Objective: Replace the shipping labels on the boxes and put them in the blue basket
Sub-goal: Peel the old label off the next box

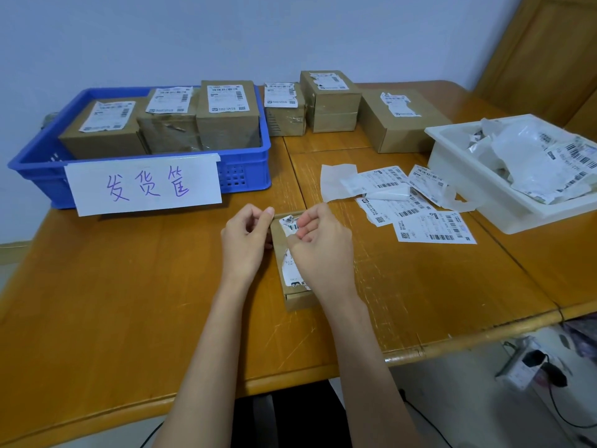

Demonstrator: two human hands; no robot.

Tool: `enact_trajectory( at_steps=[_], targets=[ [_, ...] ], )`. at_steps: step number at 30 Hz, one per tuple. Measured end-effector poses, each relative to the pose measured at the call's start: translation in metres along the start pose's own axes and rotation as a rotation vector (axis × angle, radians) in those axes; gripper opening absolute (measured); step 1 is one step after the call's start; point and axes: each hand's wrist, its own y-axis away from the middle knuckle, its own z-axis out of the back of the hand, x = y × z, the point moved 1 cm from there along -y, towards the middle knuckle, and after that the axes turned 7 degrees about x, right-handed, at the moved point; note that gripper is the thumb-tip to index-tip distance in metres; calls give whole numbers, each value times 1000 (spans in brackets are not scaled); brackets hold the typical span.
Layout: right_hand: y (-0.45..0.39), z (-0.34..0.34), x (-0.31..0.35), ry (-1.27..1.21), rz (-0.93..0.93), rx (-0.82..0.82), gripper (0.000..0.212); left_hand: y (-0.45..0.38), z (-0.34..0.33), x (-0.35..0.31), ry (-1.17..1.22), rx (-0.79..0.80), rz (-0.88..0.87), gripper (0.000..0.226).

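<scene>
A small cardboard box lies flat on the table in front of me, with a torn white shipping label partly stuck to its top. My left hand holds the box's left edge, thumb on its far corner. My right hand covers the box's right side and pinches a piece of the label. The blue basket at the far left holds three labelled boxes. Three more boxes with torn labels stand behind, right of the basket. Loose new labels lie to the right.
A white tray full of peeled label scraps stands at the right edge. A paper sign with handwriting hangs on the basket's front. The wooden table has a seam running back between its two halves.
</scene>
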Motion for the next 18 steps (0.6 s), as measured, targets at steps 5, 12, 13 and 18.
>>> enact_trajectory(
  at_steps=[5,12,13,18],
  targets=[
    [4,11,2,-429,7,-161,14,0,0,0,11,2,16,29],
    [5,16,-6,-262,-74,-323,28,2,-1,0,10,-1,35,30],
    [4,16,-10,-190,-69,-298,30,2,-1,0,2,1,35,30],
    [0,11,-21,68,-111,-157,20,2,-1,0,-34,-3,32,29]
  ],
)
